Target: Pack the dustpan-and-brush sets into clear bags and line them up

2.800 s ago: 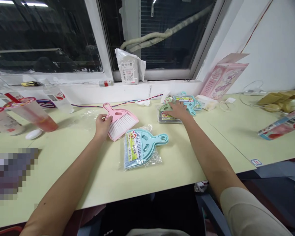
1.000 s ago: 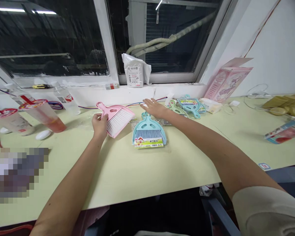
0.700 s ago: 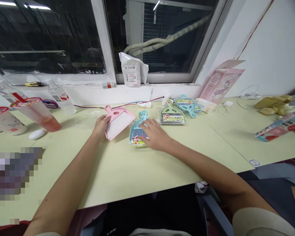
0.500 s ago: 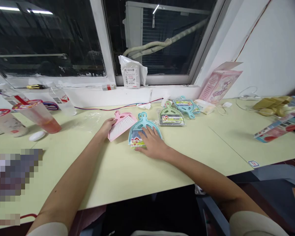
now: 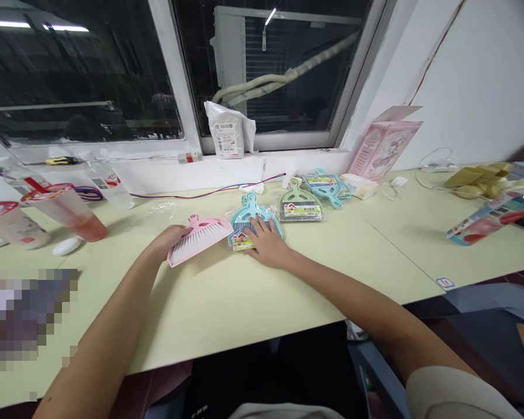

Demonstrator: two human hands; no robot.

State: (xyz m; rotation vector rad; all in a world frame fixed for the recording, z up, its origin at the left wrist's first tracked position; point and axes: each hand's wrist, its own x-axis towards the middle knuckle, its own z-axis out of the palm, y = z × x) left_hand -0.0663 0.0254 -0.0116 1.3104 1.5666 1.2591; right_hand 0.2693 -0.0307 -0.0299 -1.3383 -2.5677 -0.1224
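Desk [image 5: 244, 302]: left hand [image 5: 168, 241] grips pink brush [image 5: 198, 237]; right hand [image 5: 266, 244] flat on bagged blue dustpan [image 5: 250, 218].

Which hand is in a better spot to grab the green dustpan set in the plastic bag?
Probably the right hand. It lies flat on the blue dustpan set, right beside the green dustpan set. The left hand is farther off, at the pink dustpan.

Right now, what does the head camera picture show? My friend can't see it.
A person's left hand rests on a pink brush and dustpan while the right hand lies flat on a wrapped blue dustpan set beside it, on a pale yellow table. Behind lie a green dustpan set, drink cups and a dark window.
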